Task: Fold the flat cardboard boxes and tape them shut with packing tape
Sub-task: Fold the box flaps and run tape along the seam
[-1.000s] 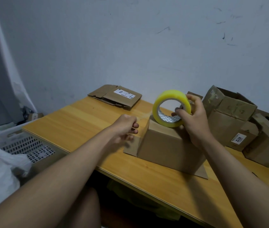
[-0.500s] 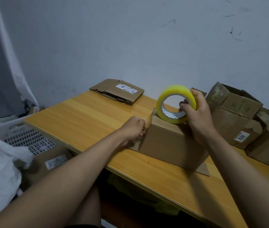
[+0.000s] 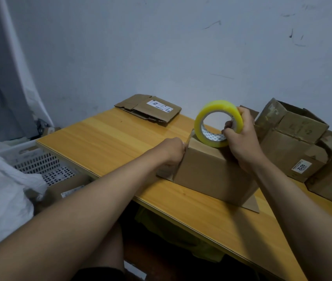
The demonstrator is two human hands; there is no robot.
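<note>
1. At the far left, a white perforated plastic basket (image 3: pixel 39 165) sits below the table edge, partly covered by a white plastic bag (image 3: pixel 0 179). A small labelled carton (image 3: pixel 67 187) lies just beside the basket.
2. The wooden table (image 3: pixel 116 138) runs from the left toward the right foreground, with a yellow-orange grain finish.
3. At the table's far edge, against the wall, lies a flat cardboard box (image 3: pixel 151 109), unfolded, brown, with a white shipping label on top.
4. Your left hand (image 3: pixel 173 151) presses against the left end of the folded box (image 3: pixel 211 171), fingers curled at the upper corner; you cannot tell exactly what they pinch there, as they are hidden behind the hand.
5. The folded box stands near the front edge of the table, mid-frame. It is plain brown, rectangular, its long side facing you, with loose flaps lying flat on the table at its left end and its right front corner.
6. The tape roll (image 3: pixel 218 123) stands on edge on top of the box, touching its top face. It is a translucent yellow ring with a white printed core.
7. Your right hand (image 3: pixel 242 142) grips the roll, thumb inside the core and fingers wrapped over the outer rim.
8. To the right, a cluster of worn, assembled cardboard boxes (image 3: pixel 295 142) stands on the table, one bearing a white label marked with numbers.
</note>
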